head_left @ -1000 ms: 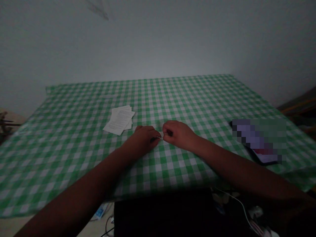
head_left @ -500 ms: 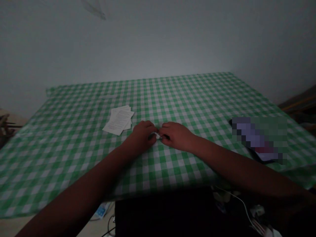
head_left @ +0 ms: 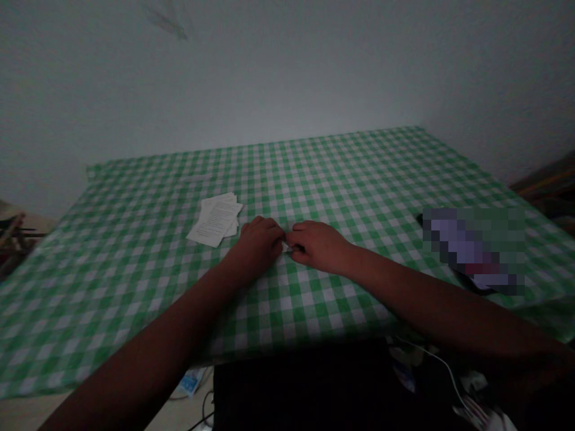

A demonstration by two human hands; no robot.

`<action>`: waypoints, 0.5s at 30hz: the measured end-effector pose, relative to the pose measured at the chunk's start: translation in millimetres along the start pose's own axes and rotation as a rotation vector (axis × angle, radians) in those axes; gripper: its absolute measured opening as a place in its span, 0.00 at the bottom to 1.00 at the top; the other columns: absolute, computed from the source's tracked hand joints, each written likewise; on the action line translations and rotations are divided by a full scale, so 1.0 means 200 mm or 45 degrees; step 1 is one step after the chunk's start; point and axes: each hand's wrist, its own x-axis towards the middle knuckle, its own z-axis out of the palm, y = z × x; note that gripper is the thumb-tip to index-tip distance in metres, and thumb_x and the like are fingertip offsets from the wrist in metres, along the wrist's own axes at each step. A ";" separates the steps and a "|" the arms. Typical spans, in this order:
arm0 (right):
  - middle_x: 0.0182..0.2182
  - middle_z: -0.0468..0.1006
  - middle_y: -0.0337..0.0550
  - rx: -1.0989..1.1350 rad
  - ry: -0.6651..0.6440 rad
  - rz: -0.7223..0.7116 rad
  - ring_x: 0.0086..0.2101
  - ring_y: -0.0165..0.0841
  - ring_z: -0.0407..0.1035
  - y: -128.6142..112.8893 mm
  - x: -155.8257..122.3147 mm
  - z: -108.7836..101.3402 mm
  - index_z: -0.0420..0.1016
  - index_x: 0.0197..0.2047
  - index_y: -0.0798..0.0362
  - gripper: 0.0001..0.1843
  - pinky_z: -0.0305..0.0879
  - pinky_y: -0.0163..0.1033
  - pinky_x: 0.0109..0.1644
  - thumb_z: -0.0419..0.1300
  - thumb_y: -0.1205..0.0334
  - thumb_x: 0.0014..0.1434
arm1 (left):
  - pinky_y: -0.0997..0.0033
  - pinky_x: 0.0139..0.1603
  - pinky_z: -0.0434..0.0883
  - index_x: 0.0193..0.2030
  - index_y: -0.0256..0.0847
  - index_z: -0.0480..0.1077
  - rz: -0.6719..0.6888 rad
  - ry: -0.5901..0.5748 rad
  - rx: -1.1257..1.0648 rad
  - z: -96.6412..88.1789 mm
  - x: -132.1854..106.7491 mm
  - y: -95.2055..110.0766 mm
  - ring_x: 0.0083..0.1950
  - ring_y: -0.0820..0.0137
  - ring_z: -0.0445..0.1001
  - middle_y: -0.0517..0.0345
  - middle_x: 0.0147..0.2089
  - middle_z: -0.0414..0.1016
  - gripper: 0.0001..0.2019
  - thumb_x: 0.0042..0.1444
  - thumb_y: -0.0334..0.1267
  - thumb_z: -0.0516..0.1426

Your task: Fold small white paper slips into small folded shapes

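Near the front middle of the table, my left hand (head_left: 260, 240) and my right hand (head_left: 314, 243) face each other with curled fingers. Between their fingertips is a small, whitish, crumpled-looking piece of paper (head_left: 286, 246), mostly hidden by the fingers. Both hands are closed on it, and they rest low over the tablecloth. Just beyond my left hand, to the left, lies a fanned stack of printed paper sheets (head_left: 214, 221).
A green and white checked tablecloth (head_left: 323, 173) covers the table, which meets a pale wall (head_left: 287, 72). To the right lies a phone-like device (head_left: 467, 251), blurred out. Cables and a blue packet (head_left: 191, 382) show below the front edge.
My left hand has turned slightly, its fingers closing further over the small paper, so less of it shows. My right hand stays nearly in place. The view has shifted a little.
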 end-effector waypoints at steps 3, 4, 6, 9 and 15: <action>0.34 0.74 0.42 0.015 0.008 0.005 0.35 0.34 0.65 0.00 0.00 0.00 0.72 0.34 0.52 0.04 0.55 0.40 0.37 0.58 0.61 0.61 | 0.58 0.48 0.67 0.38 0.39 0.74 -0.005 0.018 0.000 0.01 0.00 0.00 0.46 0.61 0.67 0.51 0.43 0.74 0.08 0.60 0.32 0.53; 0.34 0.74 0.42 0.022 0.009 0.008 0.35 0.34 0.65 0.00 0.00 -0.01 0.71 0.34 0.52 0.05 0.55 0.40 0.37 0.58 0.61 0.61 | 0.58 0.49 0.67 0.39 0.39 0.74 -0.001 0.022 -0.011 0.01 0.00 0.00 0.46 0.61 0.68 0.51 0.42 0.74 0.08 0.60 0.31 0.52; 0.34 0.74 0.42 0.038 0.012 0.007 0.35 0.34 0.65 0.00 0.00 0.00 0.71 0.34 0.52 0.05 0.55 0.40 0.38 0.57 0.62 0.61 | 0.58 0.50 0.68 0.39 0.37 0.74 0.022 0.030 -0.052 0.02 0.00 0.00 0.46 0.62 0.69 0.50 0.42 0.74 0.09 0.60 0.31 0.52; 0.33 0.74 0.42 0.079 0.013 -0.028 0.36 0.34 0.65 0.01 0.01 0.00 0.70 0.33 0.52 0.06 0.56 0.40 0.40 0.55 0.62 0.62 | 0.59 0.52 0.69 0.41 0.37 0.74 0.036 0.098 -0.160 0.01 0.00 -0.01 0.46 0.63 0.71 0.50 0.42 0.74 0.11 0.61 0.31 0.51; 0.32 0.72 0.40 0.212 0.044 0.012 0.34 0.32 0.64 0.02 -0.01 0.00 0.67 0.31 0.52 0.06 0.55 0.38 0.38 0.55 0.64 0.61 | 0.61 0.46 0.70 0.37 0.38 0.72 -0.111 0.173 -0.214 -0.05 -0.01 -0.02 0.42 0.63 0.73 0.51 0.39 0.75 0.13 0.64 0.37 0.47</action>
